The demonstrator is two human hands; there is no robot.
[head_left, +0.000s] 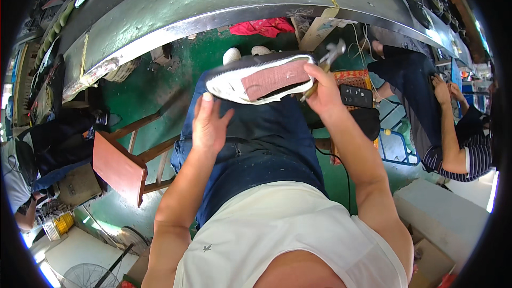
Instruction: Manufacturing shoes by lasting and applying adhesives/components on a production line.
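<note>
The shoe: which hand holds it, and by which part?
The right hand grips the shoe at one end, together with a metal tool. The left hand is open beneath it.

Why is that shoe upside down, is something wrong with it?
Nothing looks broken. The shoe is turned sole up, showing a pinkish patch set in its white sole. The right hand grips its heel end together with a metal tool, while the left hand sits open just below the toe. The picture is too blurred for small flaws.
</note>
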